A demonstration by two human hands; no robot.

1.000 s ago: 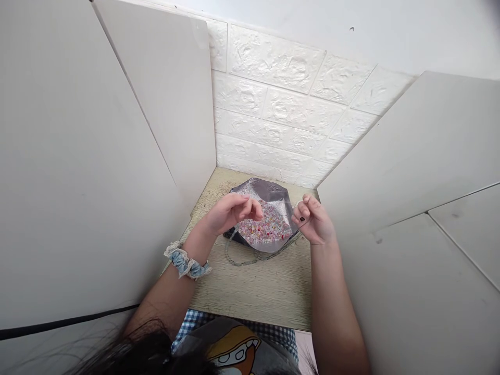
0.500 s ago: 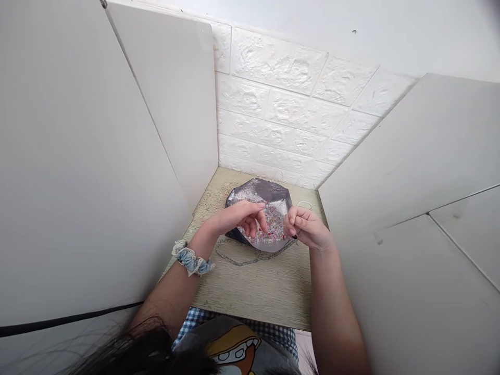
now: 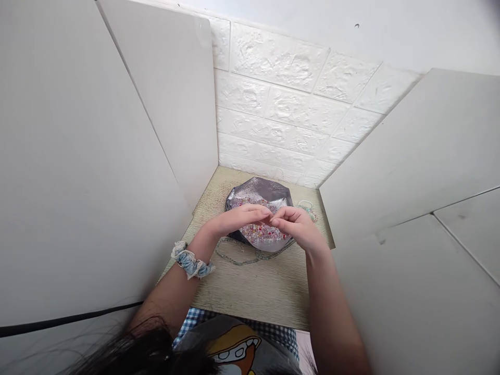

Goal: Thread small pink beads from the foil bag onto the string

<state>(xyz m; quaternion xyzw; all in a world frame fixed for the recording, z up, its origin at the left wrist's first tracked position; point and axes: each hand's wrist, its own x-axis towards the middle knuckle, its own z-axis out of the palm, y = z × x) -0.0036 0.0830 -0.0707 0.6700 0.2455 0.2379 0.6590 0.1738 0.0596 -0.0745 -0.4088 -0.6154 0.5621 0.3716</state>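
Observation:
Small pink, red, white and clear beads [image 3: 267,233] lie inside an open silvery pouch [image 3: 260,186] on the small table. Above the beads, my left hand [image 3: 246,214] reaches in from the left, its fingers stretched out and the palm side hidden. My right hand [image 3: 295,223] pinches thumb and forefinger together right by the left fingertips. A fine thread shows at these right fingers half a second ago; now it is too thin or hidden to make out. A long string of greenish-grey beads [image 3: 238,262] curves along the pouch's near edge.
Beaded loops [image 3: 308,210] lie right of the pouch. White panels [image 3: 172,104] stand close on the left, and others [image 3: 414,151] on the right. A white brick-patterned wall [image 3: 273,120] rises behind the wooden tabletop [image 3: 253,291]. A blue scrunchie [image 3: 192,262] circles my left wrist.
My right hand has moved left so that its fingertips meet the left hand's. The left fingers have straightened toward it, and the loops at the right are now more in view.

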